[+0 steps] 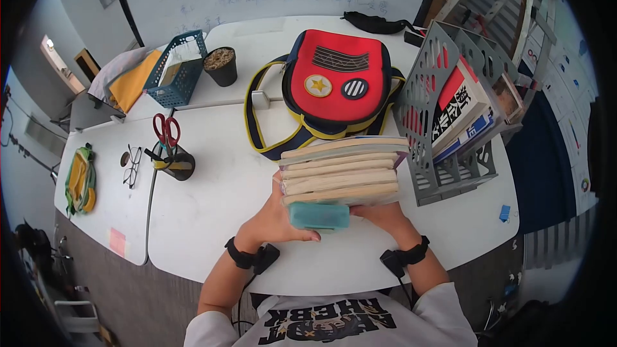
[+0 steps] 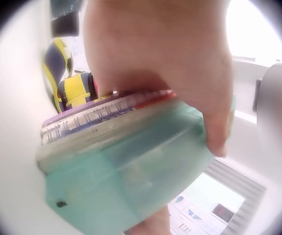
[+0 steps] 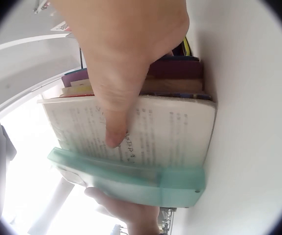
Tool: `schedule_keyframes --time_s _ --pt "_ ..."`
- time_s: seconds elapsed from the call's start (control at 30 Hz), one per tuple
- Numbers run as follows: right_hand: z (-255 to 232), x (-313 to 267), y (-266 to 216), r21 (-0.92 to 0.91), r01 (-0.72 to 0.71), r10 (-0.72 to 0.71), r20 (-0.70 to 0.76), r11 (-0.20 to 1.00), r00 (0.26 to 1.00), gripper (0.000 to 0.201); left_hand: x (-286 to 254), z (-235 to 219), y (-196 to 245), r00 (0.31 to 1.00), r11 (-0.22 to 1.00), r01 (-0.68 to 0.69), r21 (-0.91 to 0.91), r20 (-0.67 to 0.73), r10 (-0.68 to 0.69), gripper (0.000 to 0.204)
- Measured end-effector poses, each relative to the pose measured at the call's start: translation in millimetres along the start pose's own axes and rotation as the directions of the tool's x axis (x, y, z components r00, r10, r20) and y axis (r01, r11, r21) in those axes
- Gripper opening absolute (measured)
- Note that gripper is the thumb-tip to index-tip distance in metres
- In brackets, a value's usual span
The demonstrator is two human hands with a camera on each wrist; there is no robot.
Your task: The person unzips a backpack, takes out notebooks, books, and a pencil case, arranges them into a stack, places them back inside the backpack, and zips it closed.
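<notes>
A stack of books (image 1: 340,170) stands between the two hands near the table's front, a translucent teal case (image 1: 319,216) on its near side. The left hand (image 1: 276,218) grips the stack and case from the left, its thumb over the case in the left wrist view. From the right, the right hand (image 1: 382,215) holds the stack; in the right wrist view its thumb presses on a printed page (image 3: 170,127) above the teal case (image 3: 131,178). Spiral binding (image 2: 82,120) shows in the left wrist view. Some fingers are hidden behind the books.
Just beyond the stack lies a red backpack (image 1: 340,77). A grey file rack (image 1: 421,122) with books stands at the right. Leftward are a pen holder (image 1: 177,166) with scissors, glasses (image 1: 132,167), a plant pot (image 1: 222,71), a blue basket (image 1: 177,87) and a green-yellow pouch (image 1: 80,180).
</notes>
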State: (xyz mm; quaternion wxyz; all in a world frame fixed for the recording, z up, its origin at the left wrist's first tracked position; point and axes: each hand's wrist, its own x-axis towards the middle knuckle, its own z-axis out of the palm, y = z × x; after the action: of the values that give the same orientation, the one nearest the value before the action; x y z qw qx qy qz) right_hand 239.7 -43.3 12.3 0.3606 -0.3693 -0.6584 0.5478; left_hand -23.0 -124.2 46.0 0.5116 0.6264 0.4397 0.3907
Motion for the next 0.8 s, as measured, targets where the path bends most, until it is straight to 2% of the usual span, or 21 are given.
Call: schedule_keyframes --time_s 0.03,0.1,0.13,0.17,0.2,0.23,0.3,0.33,0.37,0.4,0.43,0.5,0.53,0.57,0.63,0.67,0.7,0.77,0.8 --pt "3 -2 -4 0.020 -0.004 0.004 -0.010 1.000 1.000 0.099 0 -2 -4 1.000 1.000 -0.004 -0.002 0.000 0.004 0.143" --pt "3 1 -8 0.034 0.004 -0.003 -0.022 0.999 1.000 0.099 6 -7 -13 0.991 0.929 0.003 0.371 0.121 -0.051 0.128" --pt "3 2 -7 -0.063 0.054 -0.057 -0.036 0.997 0.998 0.098 7 -6 -14 0.991 0.928 -0.005 0.373 0.126 -0.045 0.128" --pt "3 2 -8 -0.160 0.099 -0.108 -0.047 0.982 0.993 0.097 7 -2 -15 0.999 0.941 -0.043 0.335 0.020 0.039 0.119" --pt "4 -1 -12 -0.163 0.100 -0.110 -0.053 0.982 0.993 0.097 8 2 -15 0.989 0.950 -0.086 0.299 -0.091 0.118 0.110" --pt "6 -2 -23 -0.132 0.105 -0.116 -0.077 0.986 0.990 0.100 9 7 -10 0.988 0.949 -0.093 0.301 -0.088 0.124 0.110" --pt "1 -1 -38 -0.105 0.128 -0.138 -0.097 0.986 0.986 0.102 15 15 5 0.930 0.976 -0.191 -0.104 -0.336 0.147 0.101" --pt "-4 -3 -42 0.103 0.126 -0.125 -0.018 0.987 0.992 0.108 15 14 7 0.929 0.976 -0.195 -0.100 -0.336 0.152 0.101" --pt "-7 -6 -47 0.307 0.099 -0.124 0.063 0.947 0.990 0.115 15 12 8 0.950 0.921 -0.166 -0.352 -0.309 0.053 0.095" --pt "-13 -6 -57 0.454 0.041 -0.137 0.180 0.890 0.974 0.124 14 11 9 0.966 0.807 -0.122 -0.578 -0.257 -0.038 0.089" --pt "-14 -10 -59 0.460 0.043 -0.140 0.178 0.887 0.974 0.124 13 12 9 0.966 0.810 -0.119 -0.574 -0.257 -0.040 0.089" --pt "-10 -21 -57 0.661 -0.053 -0.173 0.273 0.749 0.946 0.129 11 17 9 0.958 0.509 -0.056 -0.859 -0.189 -0.214 0.079" --pt "-5 -23 -45 0.700 -0.085 -0.212 0.327 0.709 0.921 0.129 12 20 4 0.950 0.442 -0.083 -0.893 -0.205 -0.235 0.073" --pt "6 -26 -48 0.701 -0.084 -0.215 0.328 0.708 0.920 0.129 15 23 3 0.950 0.444 -0.085 -0.892 -0.207 -0.234 0.073" --pt "35 -30 -59 0.526 0.138 -0.260 0.166 0.839 0.951 0.126 22 29 3 0.944 0.317 -0.130 -0.940 -0.215 -0.251 0.072" --pt "41 -29 -56 0.517 0.094 -0.212 0.175 0.851 0.962 0.139 22 33 9 0.945 0.308 -0.134 -0.942 -0.215 -0.247 0.071" --pt "45 -28 -56 0.519 0.086 -0.205 0.177 0.850 0.963 0.139 23 37 8 0.943 0.305 -0.132 -0.943 -0.215 -0.255 0.071" --pt "51 -25 -58 0.535 0.028 -0.088 0.086 0.844 0.992 0.124 20 46 6 0.912 0.407 -0.145 -0.902 -0.282 -0.299 0.073" --pt "48 -24 -61 0.529 0.035 -0.111 0.112 0.848 0.988 0.108 19 48 7 0.898 0.462 -0.142 -0.875 -0.311 -0.312 0.076"
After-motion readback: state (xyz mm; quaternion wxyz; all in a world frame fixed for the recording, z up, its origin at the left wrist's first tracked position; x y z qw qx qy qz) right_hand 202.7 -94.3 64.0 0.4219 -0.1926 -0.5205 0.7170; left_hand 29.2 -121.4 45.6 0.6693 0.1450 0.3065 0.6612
